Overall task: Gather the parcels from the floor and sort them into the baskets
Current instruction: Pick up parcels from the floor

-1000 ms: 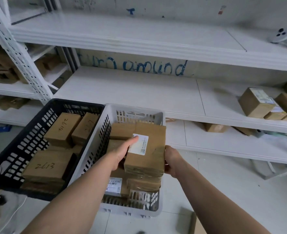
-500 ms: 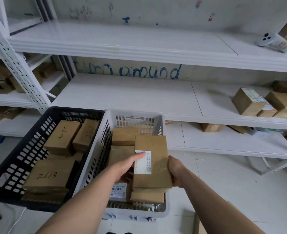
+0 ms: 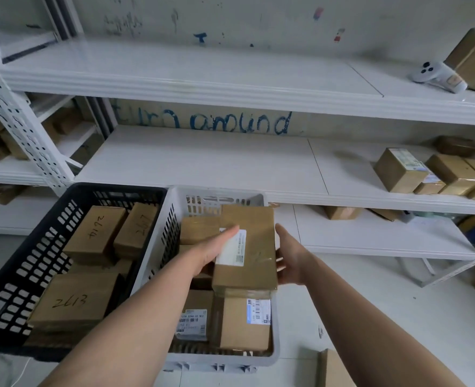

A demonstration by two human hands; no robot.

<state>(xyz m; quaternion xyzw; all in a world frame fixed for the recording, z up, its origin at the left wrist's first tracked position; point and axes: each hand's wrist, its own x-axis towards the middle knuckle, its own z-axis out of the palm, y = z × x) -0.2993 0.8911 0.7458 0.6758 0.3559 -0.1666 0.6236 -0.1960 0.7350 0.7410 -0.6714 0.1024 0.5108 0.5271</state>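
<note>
A brown parcel with a white label [image 3: 254, 244] lies on top of other parcels in the white basket [image 3: 276, 350]. My left hand [image 3: 212, 251] grips its left edge, with the fingers laid flat over the label. My right hand [image 3: 289, 259] is open at the parcel's right edge, fingers stretched out. Under it in the white basket are two labelled parcels [image 3: 244, 322]. To the left, the black basket [image 3: 119, 187] holds parcels with handwritten numbers, one reading 2613 [image 3: 74, 300].
Both baskets stand in front of white metal shelving [image 3: 203, 169]. Several brown parcels [image 3: 398, 169] sit at the right end of the middle shelf. A white handheld device [image 3: 437, 76] lies on the upper shelf. A cardboard piece [image 3: 334, 370] lies on the floor at lower right.
The labelled parcel has gone from tilted in both hands to lying flat on the pile in the white basket. My right hand has opened and released its edge.
</note>
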